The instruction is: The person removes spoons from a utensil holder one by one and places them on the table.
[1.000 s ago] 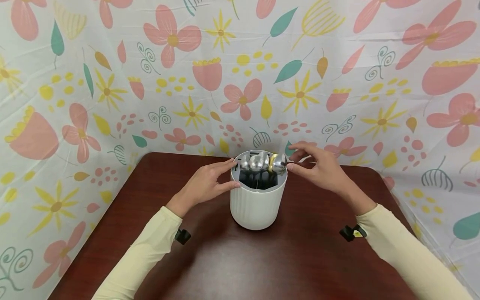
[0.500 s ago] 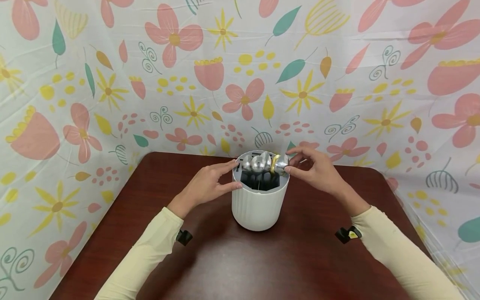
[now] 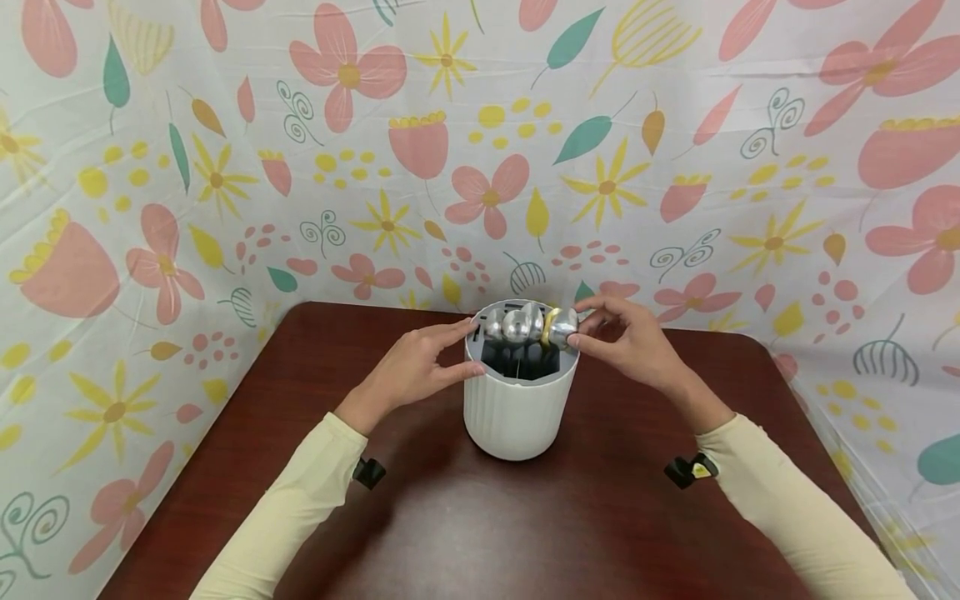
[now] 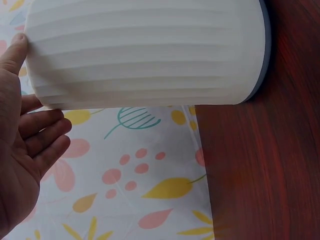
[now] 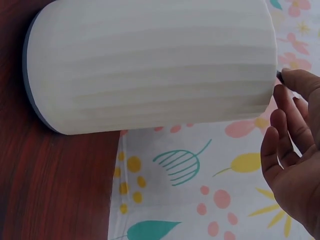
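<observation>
A white ribbed utensil holder point(image 3: 516, 421) stands upright on the table, its grey divided top facing up. Several shiny spoons point(image 3: 517, 325) stand in a row across its back half, bowls up, one edged in gold. My left hand point(image 3: 411, 367) touches the left rim with thumb and fingertips, fingers nearly straight. At the right rim, my right hand point(image 3: 628, 342) pinches the rightmost silver spoon point(image 3: 563, 327) between thumb and fingers. In the right wrist view only a dark sliver shows at those fingertips, and the holder's wall point(image 5: 160, 65) hides the rest.
The dark reddish-brown wooden table point(image 3: 480, 533) has rounded far corners. A white floral cloth point(image 3: 420, 192) hangs just behind it and along both sides. Each wrist wears a black strap-mounted device, such as the right wrist camera point(image 3: 686, 471).
The right hand has moved slightly left, closer to the holder's rim and the rightmost spoon, and the dark piece seen between its fingers is now hidden. The left hand stays at the rim.
</observation>
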